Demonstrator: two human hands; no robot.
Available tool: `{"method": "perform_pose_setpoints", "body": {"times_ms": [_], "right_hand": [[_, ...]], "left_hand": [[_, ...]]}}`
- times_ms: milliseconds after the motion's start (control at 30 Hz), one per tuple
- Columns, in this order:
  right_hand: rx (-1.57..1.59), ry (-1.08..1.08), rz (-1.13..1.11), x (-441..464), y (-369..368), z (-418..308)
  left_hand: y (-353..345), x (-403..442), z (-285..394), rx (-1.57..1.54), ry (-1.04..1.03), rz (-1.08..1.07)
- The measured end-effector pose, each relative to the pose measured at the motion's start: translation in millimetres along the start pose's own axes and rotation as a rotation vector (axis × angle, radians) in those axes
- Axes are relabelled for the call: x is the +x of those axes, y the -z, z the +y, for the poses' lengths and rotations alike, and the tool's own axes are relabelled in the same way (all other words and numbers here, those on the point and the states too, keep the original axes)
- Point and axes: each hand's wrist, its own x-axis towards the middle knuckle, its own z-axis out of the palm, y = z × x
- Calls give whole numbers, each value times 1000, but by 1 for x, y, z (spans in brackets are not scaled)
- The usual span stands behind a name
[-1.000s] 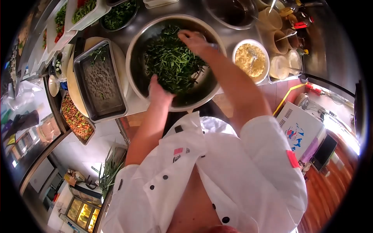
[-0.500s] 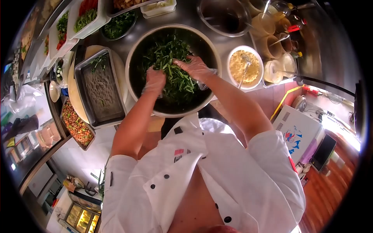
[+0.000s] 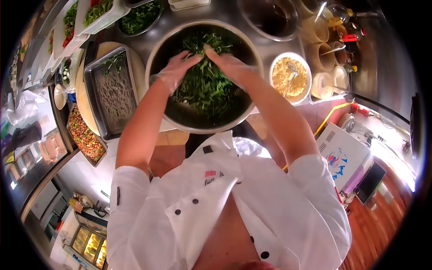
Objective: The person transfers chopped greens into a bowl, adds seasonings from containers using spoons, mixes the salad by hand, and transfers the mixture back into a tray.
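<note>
Chopped green vegetables (image 3: 207, 87) fill much of a large round metal bowl (image 3: 155, 101) on the counter. In a clear glove, my left hand (image 3: 177, 71) is at the upper left of the greens, its fingers apart and touching them. My right hand (image 3: 227, 64), also gloved, reaches over the bowl's right rim; its fingers spread onto the pile from the right. Neither hand is closed round anything. The fingertips of both point toward the middle of the pile.
Left of the bowl, a metal tray (image 3: 113, 94) with green scraps rests on a round board (image 3: 82, 101). A white bowl of yellow food (image 3: 289, 77) stands at the right, near a dark-liquid bowl (image 3: 270, 20) and several containers (image 3: 320, 56). Beans fill a lower-left tray (image 3: 84, 137).
My left hand has moved up and left from its place low in the greens, and its fingers have opened. My right hand has moved slightly up. The view has shifted slightly.
</note>
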Motion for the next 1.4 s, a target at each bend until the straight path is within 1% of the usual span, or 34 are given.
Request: {"method": "perform_pose_setpoints", "body": {"times_ms": [33, 67, 133, 200, 233, 267, 300, 367, 400, 433, 467, 500, 533, 600, 667, 700, 733, 767, 800, 833, 867, 933, 967, 1000, 1033, 1067, 1133, 1200, 1233, 1267, 1300, 1333, 1367, 1400], "right_hand": [[-240, 33, 1, -7, 13, -3], [-246, 34, 2, -4, 17, 0], [295, 26, 211, -4, 15, 0], [240, -10, 270, 4, 2, -16], [191, -47, 250, 19, -4, -19], [145, -91, 228, 26, -11, -18], [164, -151, 202, 20, -11, -25], [124, -132, 166, 1, -4, -14], [86, -104, 134, -10, 4, -10], [91, -170, 138, -21, 9, -5], [90, -164, 141, -30, 8, 3], [336, -188, 201, -36, 3, 17], [585, -210, 262, -35, -6, 33], [627, -107, 376, 14, -59, 91], [667, -133, 436, 9, -78, 54], [510, -220, 348, -26, -69, 13], [350, -309, 256, -55, -62, -19], [347, -309, 263, -74, -55, -36], [99, -244, 229, -89, -47, -50], [-150, -173, 192, -95, -42, -57], [-153, -165, 194, -89, -39, -54], [-708, 245, -39, -57, -33, -36], [-810, 492, -33, -38, -38, -26], [-811, 494, -33, -21, -43, -28], [-1039, 760, -212, -2, -48, -39], [-1264, 1025, -397, 14, -57, -52], [-1426, 1111, -526, 33, -93, -73], [-1390, 1691, -568, 52, -112, -96], [-1526, 1472, -490, 49, -126, -108], [-1459, 1122, -610, 53, -131, -127], [-1365, 1278, -558, 110, -136, -109], [-1354, 1224, -505, 134, -119, -109], [-1340, 1169, -453, 154, -102, -111], [-1405, 904, -392, 131, -60, -124]], "left_hand": [[13, 4, -6, -172, -124, -147], [25, 17, -17, -382, -63, -229], [14, 12, -4, -345, -83, -39], [-21, 33, 5, 53, 59, 112], [-33, 42, 13, 297, 169, 98], [-41, 63, 7, 280, 142, 47], [-37, 54, 13, 258, 136, 21], [-24, 32, 15, 235, 122, -5], [-5, 22, 6, 66, 14, -128], [9, 10, -2, -100, -94, -251], [11, -15, -10, -114, -30, -109], [13, -33, -17, -128, 35, 31], [7, -3, -78, -16, 99, 241], [-34, 0, -99, 159, 131, 326], [-58, -28, -34, 190, 147, 213], [-61, -24, -21, 285, 139, 204], [-55, -23, -22, 250, 12, 190], [-44, -19, -30, 154, -38, 125], [-34, -16, -38, 56, -87, 66], [-21, -39, -24, -124, -61, 0], [-15, -57, -25, -125, -67, 5], [-10, -90, -34, -648, 50, 20], [-16, -97, -57, -703, 145, 110], [-25, -98, -87, -762, 238, 203], [-41, -101, -101, -763, 310, 284], [-52, -101, -110, -782, 346, 287], [-70, -91, -120, -829, 308, 230], [-78, -76, -123, -831, 267, 271], [-81, -69, -124, -843, 238, 301], [-85, -63, -127, -853, 209, 329], [-83, -64, -121, -754, 326, 396], [-80, -68, -114, -653, 446, 460], [-71, -80, -89, -596, 497, 480], [-71, -76, -101, -608, 494, 473]]}}
